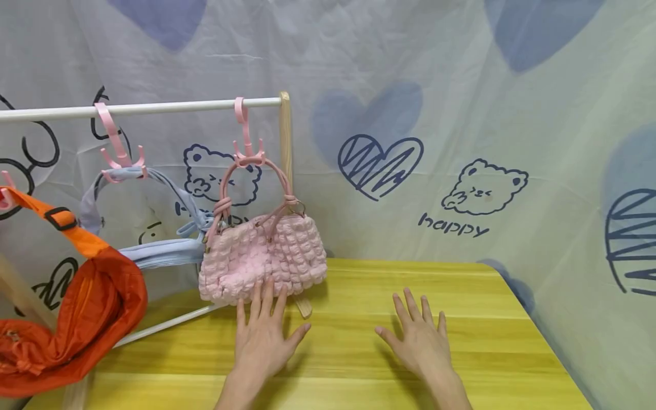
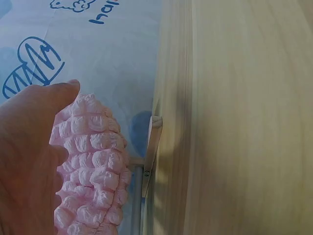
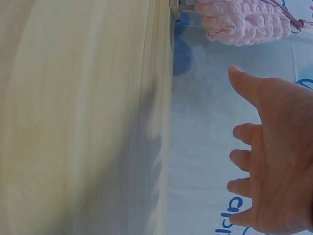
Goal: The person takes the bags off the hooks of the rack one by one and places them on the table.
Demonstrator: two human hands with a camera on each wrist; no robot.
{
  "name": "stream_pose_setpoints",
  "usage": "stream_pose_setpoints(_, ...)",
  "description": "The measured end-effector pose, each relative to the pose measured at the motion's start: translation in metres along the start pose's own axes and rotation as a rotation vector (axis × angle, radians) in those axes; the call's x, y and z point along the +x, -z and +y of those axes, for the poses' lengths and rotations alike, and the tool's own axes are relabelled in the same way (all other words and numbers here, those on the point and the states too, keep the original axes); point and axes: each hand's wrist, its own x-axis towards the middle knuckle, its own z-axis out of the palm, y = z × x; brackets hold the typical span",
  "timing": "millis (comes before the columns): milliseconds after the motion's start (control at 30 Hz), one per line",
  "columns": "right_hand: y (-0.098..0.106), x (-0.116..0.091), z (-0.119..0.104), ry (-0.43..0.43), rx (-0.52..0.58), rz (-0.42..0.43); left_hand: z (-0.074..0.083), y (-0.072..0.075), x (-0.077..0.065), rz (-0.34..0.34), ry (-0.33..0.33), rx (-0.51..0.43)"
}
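Observation:
A pink puckered handbag (image 1: pixel 263 259) hangs by its handles from a pink hook (image 1: pixel 249 151) on the rack. My left hand (image 1: pixel 263 339) is spread in front of the bag, its fingertips overlapping the bag's lower edge in the head view. In the left wrist view, the thumb and fingers lie beside the bag (image 2: pixel 93 166) with nothing gripped. My right hand (image 1: pixel 422 344) is spread over the right part of the wooden table (image 1: pixel 359 387), palm down and holding nothing. The right wrist view shows its fingers (image 3: pixel 239 160) apart, with the bag (image 3: pixel 239 22) beyond the thumb.
A white rail (image 1: pixel 179 106) with a wooden post (image 1: pixel 286 131) stands at the left. An orange bag (image 1: pixel 102 296) and a light blue bag (image 1: pixel 164 253) hang there too. Behind the table is a printed cloth (image 1: pixel 379 68) with hearts and bears.

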Motion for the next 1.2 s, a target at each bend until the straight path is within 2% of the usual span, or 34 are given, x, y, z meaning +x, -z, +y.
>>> stream_pose_setpoints(267, 0.005, 0.001, -0.002, 0.005, -0.002, 0.027, 0.001, 0.002, 0.004, 0.013, -0.005, -0.002)
stream_pose_setpoints(433, 0.006, 0.003, -0.004, 0.018, 0.013, 0.062, 0.000, 0.006, 0.006, 0.091, -0.039, 0.002)
stream_pose_setpoints(600, 0.004, 0.004, -0.004, 0.056, 0.062, 0.146, -0.001, 0.007, 0.005, 0.178, -0.081, -0.017)
stream_pose_setpoints(733, 0.005, 0.004, -0.007, 0.107, 0.155, 0.224, -0.002, 0.010, 0.007, 0.308, -0.114, -0.065)
stream_pose_setpoints(967, 0.012, 0.006, -0.014, 0.123, 0.389, 0.321, -0.011, 0.029, 0.011, 0.622, -0.155, -0.172)
stream_pose_setpoints(1200, 0.018, 0.012, -0.023, 0.190, 0.542, 0.433, -0.022, 0.057, 0.014, 0.811, -0.158, -0.237)
